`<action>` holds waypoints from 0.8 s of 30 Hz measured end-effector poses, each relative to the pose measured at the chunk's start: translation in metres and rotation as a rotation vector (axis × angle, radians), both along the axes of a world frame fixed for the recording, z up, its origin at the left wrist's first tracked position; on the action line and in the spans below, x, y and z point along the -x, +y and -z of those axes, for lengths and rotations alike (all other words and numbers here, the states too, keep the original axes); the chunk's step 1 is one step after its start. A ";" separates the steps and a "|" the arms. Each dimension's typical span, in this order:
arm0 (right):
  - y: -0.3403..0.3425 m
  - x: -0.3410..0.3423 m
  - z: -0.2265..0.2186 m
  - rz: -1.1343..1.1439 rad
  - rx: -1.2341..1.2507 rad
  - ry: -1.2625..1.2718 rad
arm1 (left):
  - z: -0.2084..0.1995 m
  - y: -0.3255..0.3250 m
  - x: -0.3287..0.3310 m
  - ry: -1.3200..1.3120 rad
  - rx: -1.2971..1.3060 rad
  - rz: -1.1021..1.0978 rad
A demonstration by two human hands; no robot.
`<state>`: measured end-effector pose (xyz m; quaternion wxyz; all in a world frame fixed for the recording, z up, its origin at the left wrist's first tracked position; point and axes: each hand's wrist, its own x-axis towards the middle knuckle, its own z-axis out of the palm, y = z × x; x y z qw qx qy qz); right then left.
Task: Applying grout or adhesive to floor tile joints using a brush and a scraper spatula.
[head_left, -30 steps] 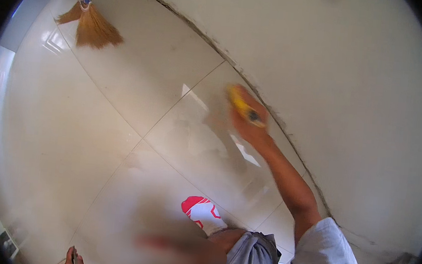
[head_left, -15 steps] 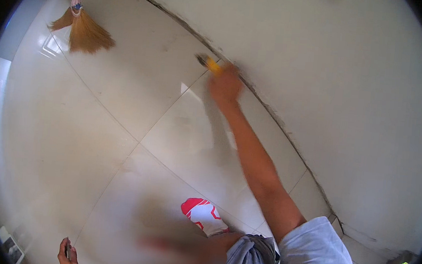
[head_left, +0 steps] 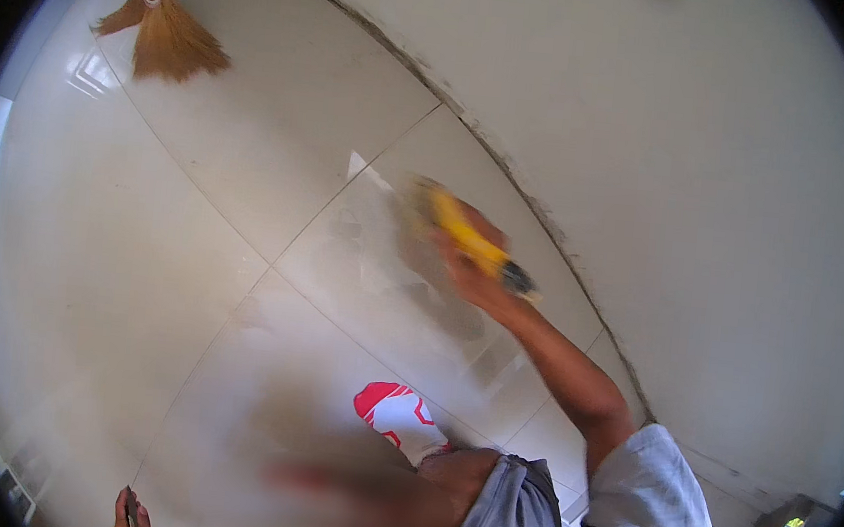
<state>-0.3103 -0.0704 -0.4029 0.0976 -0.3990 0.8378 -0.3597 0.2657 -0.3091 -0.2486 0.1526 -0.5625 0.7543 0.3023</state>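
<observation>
Yellow and blurred, a tool (head_left: 467, 231) sits in the right hand (head_left: 471, 277), fingers curled round it; the left hand (head_left: 140, 526) pinches a thin dark object (head_left: 131, 509).

No legible text, label, brand, number or sign on any surface, at any clock position.

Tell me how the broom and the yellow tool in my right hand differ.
The broom is straw-brown with fanned bristles; the yellow tool has a dark end. The broom shows fairly sharp; the yellow tool is blurred. The broom has no visible hand on it; your right hand grips the yellow tool. Both appear against the pale tiled floor.
</observation>
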 end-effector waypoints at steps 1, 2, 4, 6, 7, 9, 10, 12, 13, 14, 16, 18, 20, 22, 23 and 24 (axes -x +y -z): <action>0.063 0.009 0.018 0.115 -0.234 0.062 | -0.001 -0.003 -0.011 -0.195 -0.037 0.175; 0.118 0.009 0.015 0.219 -0.268 0.020 | 0.005 -0.001 -0.022 -0.202 -0.043 0.173; 0.232 0.002 0.016 0.412 -0.471 0.120 | 0.017 0.010 -0.036 0.197 0.032 -0.222; 0.294 -0.014 0.006 0.628 -0.275 0.050 | 0.020 0.004 -0.032 0.116 0.045 -0.135; 0.304 -0.017 0.004 0.726 -0.445 -0.006 | 0.016 -0.003 -0.022 0.058 0.044 -0.044; 0.300 -0.021 0.025 0.811 -0.610 -0.080 | 0.007 -0.006 0.016 0.079 0.051 -0.081; 0.288 -0.022 0.049 0.779 -0.659 0.030 | 0.006 -0.005 0.034 0.129 0.034 -0.112; 0.220 -0.024 0.097 0.591 -0.519 0.330 | 0.001 -0.009 0.046 0.109 0.052 -0.118; 0.136 -0.034 0.092 0.597 -0.571 -0.162 | -0.002 -0.007 0.042 0.093 0.069 -0.138; 0.093 -0.035 0.124 0.306 -0.755 0.685 | -0.001 -0.009 0.055 0.107 0.065 -0.122; -0.053 -0.048 0.092 0.479 0.024 -0.419 | -0.006 -0.007 0.063 0.102 0.076 -0.158; -0.155 -0.062 0.067 0.370 0.017 -0.456 | -0.011 -0.007 0.066 0.103 0.097 -0.136; -0.218 -0.059 0.042 0.199 -0.066 -0.530 | -0.011 -0.007 0.072 0.120 0.130 -0.078; -0.233 -0.059 0.023 0.079 -0.088 -0.637 | -0.012 -0.004 0.069 0.127 0.137 -0.084; -0.227 -0.067 0.011 0.024 0.047 -0.582 | -0.017 0.000 0.063 0.116 0.145 -0.097; -0.216 -0.072 0.004 -0.031 0.180 -0.528 | -0.019 0.002 0.055 0.113 0.146 -0.118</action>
